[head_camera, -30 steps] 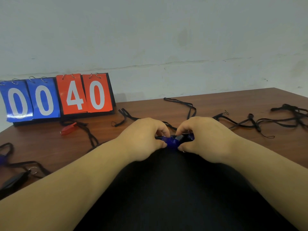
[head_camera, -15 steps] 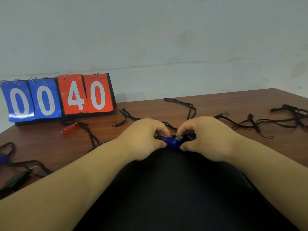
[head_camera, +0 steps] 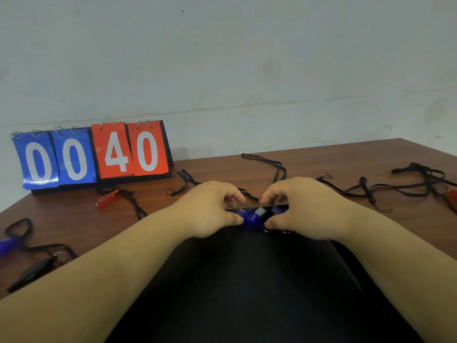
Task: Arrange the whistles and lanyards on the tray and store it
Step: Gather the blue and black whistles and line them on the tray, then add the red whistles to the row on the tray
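A black tray (head_camera: 247, 280) lies in front of me on the brown table (head_camera: 321, 159). At its far edge sits a blue whistle (head_camera: 251, 219) with a metal ring. My left hand (head_camera: 210, 209) pinches the whistle's left end. My right hand (head_camera: 301, 209) pinches its right side near the ring, beside a second blue piece (head_camera: 278, 209). A red whistle (head_camera: 107, 199) on a black lanyard (head_camera: 134, 205) lies left of centre. A blue whistle (head_camera: 8, 245) and a black whistle (head_camera: 32, 272) lie at the far left. Loose black lanyards (head_camera: 400, 188) spread at the right.
A flip scoreboard (head_camera: 94, 154) reading 00 40 stands at the back left against the pale wall. A black lanyard (head_camera: 274, 165) loops behind my hands. A red whistle (head_camera: 451, 195) shows at the right edge.
My fingers have opened slightly over the blue whistle; both hands stay at the tray's far edge. Nothing else on the table has moved.
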Motion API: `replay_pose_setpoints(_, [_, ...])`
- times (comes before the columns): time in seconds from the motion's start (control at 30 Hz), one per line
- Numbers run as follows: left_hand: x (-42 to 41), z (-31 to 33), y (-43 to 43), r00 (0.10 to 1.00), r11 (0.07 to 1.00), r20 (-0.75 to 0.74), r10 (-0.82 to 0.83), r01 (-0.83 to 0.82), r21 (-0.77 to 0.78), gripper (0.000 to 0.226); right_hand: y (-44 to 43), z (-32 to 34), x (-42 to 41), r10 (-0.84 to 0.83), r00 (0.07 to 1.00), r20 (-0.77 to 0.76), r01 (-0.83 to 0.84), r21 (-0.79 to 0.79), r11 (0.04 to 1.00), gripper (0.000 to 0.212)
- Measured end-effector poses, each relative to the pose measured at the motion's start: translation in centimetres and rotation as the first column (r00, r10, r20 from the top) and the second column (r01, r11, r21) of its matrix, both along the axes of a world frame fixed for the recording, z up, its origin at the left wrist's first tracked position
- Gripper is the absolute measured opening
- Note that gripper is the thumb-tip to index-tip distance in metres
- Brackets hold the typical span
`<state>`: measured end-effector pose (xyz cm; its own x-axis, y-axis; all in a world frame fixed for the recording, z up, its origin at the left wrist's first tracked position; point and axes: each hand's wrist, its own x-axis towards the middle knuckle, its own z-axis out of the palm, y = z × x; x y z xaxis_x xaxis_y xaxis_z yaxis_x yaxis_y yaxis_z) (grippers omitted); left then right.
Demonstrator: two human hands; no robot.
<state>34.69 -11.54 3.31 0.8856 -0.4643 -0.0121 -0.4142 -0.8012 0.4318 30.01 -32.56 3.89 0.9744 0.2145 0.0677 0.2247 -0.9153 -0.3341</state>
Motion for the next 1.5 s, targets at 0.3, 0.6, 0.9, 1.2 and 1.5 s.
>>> replay_pose_setpoints(0.3, [-1.9, 3.4, -1.6, 0.995, 0.997, 0.101, -0.015, 0.007, 0.082, 0.052, -3.0, 2.8, -1.7, -0.081, 0.995, -0.052, 0.080, -0.021, 0.997, 0.057])
replay_pose_setpoints(0.6, [-5.0, 2.3, -6.8, 0.992, 0.995, 0.120, -0.041, 0.031, 0.090, 0.054, -9.0, 1.7, -7.9, -0.244, 0.969, -0.040, 0.243, -0.028, 0.970, 0.059])
replay_pose_setpoints(0.9, [-7.2, 2.0, -14.0, 0.974, 0.985, 0.160, -0.158, 0.144, 0.094, 0.058, -18.2, 1.8, -11.3, -0.453, 0.890, 0.050, 0.454, -0.009, 0.891, 0.049])
replay_pose_setpoints(1.2, [-5.7, 1.3, -18.7, 0.975, 0.986, 0.165, -0.146, 0.130, 0.104, 0.061, -25.6, 0.9, -8.2, -0.546, 0.833, 0.087, 0.552, -0.061, 0.832, 0.047])
replay_pose_setpoints(1.5, [-3.6, 0.0, -27.1, 0.957, 0.963, 0.147, -0.251, 0.231, 0.138, 0.066, -28.9, -1.4, -6.3, -0.511, 0.856, 0.074, 0.515, -0.056, 0.855, 0.042])
